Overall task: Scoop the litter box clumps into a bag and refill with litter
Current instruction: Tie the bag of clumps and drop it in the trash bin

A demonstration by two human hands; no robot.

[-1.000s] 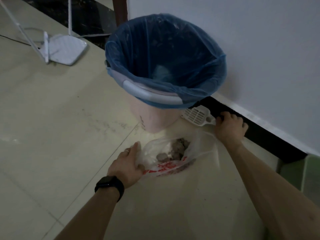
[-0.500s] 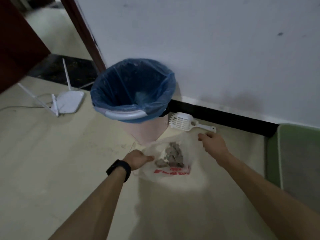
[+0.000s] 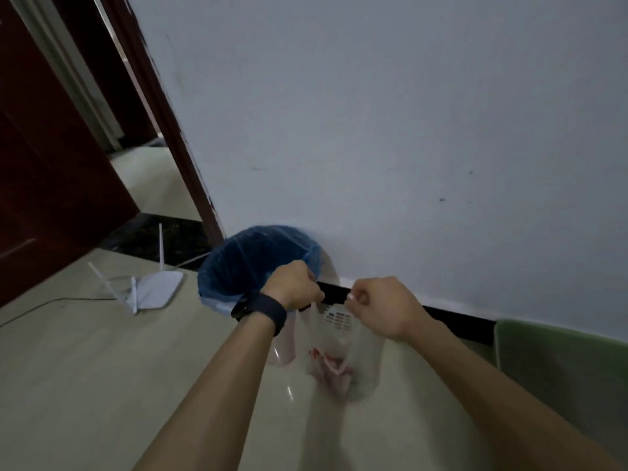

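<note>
The left hand (image 3: 292, 287) and right hand (image 3: 385, 309) each pinch the mouth of the clear plastic bag (image 3: 339, 363) at 9 and 3 o'clock, fingers (image 3: 357, 297) curled tight on the film. The bag hangs below them, long axis vertical. The blue-lined bin (image 3: 238, 263) stands at 10 o'clock, nearest the left hand.

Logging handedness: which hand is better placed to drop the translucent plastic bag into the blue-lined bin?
Probably left: left hand grips the bag beside the blue-lined bin; right hand holds it farther away.
</note>
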